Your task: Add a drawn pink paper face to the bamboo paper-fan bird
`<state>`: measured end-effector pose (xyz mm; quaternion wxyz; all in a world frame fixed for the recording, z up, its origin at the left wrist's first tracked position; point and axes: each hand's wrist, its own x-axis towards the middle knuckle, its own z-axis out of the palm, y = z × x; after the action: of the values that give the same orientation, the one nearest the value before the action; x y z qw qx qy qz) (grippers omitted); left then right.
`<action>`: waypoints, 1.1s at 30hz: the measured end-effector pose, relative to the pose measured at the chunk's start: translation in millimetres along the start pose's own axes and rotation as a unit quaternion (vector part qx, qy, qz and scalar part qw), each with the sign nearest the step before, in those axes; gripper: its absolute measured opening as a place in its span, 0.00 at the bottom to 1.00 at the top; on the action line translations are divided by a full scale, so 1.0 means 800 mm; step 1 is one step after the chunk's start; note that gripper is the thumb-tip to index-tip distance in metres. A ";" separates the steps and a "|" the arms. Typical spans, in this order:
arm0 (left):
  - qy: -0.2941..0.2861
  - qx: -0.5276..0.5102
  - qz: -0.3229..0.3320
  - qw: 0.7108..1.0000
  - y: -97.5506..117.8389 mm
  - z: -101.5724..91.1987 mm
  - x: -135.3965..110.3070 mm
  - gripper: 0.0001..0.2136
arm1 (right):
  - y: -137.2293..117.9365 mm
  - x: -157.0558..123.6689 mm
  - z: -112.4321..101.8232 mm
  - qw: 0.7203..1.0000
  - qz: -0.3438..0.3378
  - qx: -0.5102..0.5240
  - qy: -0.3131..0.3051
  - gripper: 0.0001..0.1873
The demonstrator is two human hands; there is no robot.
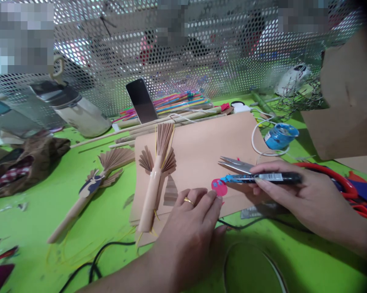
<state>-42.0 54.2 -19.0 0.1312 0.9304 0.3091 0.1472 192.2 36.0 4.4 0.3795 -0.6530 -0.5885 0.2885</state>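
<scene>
My left hand (195, 219), with a ring on one finger, lies on brown paper (201, 138). Its bunched fingertips press the lower edge of a small red paper disc (219, 188). Blue marks show on the upper part of the disc. In my right hand (296, 195) is a black marker pen (285, 178), gripped between thumb and fingers. Its blue-smeared tip touches the disc. Scissors (236, 163) with red handles lie behind and under my right hand, blades pointing left. To the left of my left hand is a rolled paper tube with pleated fans (152, 191).
A similar fan-tailed tube (88, 187) lies farther left. Thin sticks (125, 134), a phone (141, 101) and a bottle (79, 110) stand or lie toward the mesh partition (110, 49). An open blue paint jar (279, 137) and a white cable (253, 138) are at right.
</scene>
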 end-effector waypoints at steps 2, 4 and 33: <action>-0.001 -0.001 -0.001 1.000 0.000 0.000 0.001 0.19 | 0.002 0.001 -0.001 0.999 -0.018 -0.029 -0.001 0.10; -0.002 -0.004 -0.002 1.000 -0.001 0.000 0.001 0.20 | 0.005 0.002 -0.001 0.996 -0.055 -0.063 0.007 0.10; -0.013 -0.007 -0.006 1.000 0.000 0.001 -0.001 0.20 | 0.012 0.001 -0.001 0.993 -0.088 -0.063 0.036 0.07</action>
<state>-42.5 53.5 -20.2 0.1427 0.9294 0.3119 0.1363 198.5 36.6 -3.0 0.3824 -0.6313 -0.6466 0.1928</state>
